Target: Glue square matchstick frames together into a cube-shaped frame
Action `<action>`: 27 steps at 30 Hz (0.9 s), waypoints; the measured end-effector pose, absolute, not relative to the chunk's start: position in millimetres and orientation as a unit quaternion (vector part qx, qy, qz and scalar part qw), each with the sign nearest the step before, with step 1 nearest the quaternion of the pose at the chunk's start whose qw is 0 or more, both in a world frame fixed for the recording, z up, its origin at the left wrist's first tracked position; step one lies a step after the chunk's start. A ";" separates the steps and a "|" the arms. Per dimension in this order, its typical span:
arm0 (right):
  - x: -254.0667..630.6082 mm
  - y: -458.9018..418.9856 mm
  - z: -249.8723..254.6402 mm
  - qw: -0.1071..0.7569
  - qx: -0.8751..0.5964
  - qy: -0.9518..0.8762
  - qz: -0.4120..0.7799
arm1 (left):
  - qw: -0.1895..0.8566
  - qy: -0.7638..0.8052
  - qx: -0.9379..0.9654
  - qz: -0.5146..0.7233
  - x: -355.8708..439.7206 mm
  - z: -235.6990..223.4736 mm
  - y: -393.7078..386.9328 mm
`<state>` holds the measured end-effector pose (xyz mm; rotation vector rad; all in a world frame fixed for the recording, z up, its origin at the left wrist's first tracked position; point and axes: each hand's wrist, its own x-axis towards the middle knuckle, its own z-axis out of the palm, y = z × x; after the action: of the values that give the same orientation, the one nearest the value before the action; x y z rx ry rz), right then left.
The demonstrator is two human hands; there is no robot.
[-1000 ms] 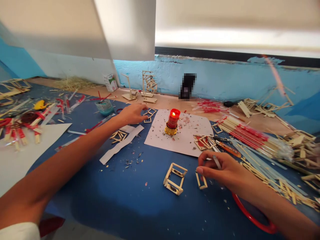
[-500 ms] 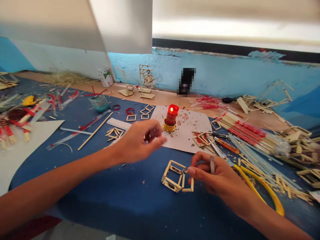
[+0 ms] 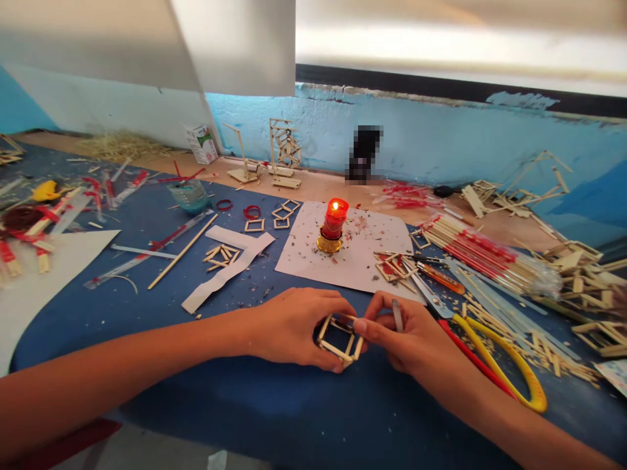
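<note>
A small box-shaped frame of wooden sticks rests on the blue table, low in the middle of the head view. My left hand is closed round its left side, thumb at the near edge and fingers at the far edge. On its right side, my right hand pinches a small stick piece, pressed against the frame; the fingers hide most of that piece. A ring-like grey band sits on one right finger. Beyond the hands, a lit red candle stands in a gold holder on a white sheet.
Yellow-and-red-handled scissors lie right of my right hand, beside an orange cutter and loose sticks. Short sticks and a paper strip lie left. A packet of sticks is at the right; a glass jar stands behind.
My left hand has come down and right from above the table and taken hold of the stick frame. My right hand has brought its stick piece left against the frame.
</note>
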<state>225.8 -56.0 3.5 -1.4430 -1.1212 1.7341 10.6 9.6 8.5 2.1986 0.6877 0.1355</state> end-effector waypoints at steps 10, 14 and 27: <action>234.1 -52.7 -1.8 0.276 -0.537 -0.468 0.645 | 0.345 0.304 0.886 0.067 11.0 8.6 -5.0; 237.0 -50.3 3.8 0.246 -0.546 -0.507 0.620 | 0.328 0.314 0.889 0.067 12.8 8.2 -8.1; 311.8 -22.7 24.6 0.122 -0.654 -0.722 0.187 | 0.305 0.331 0.886 0.109 3.6 5.6 -3.0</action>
<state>311.8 -22.7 24.6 -1.9095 -2.1088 0.5470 3.6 -3.0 5.6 2.3474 0.8764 0.2873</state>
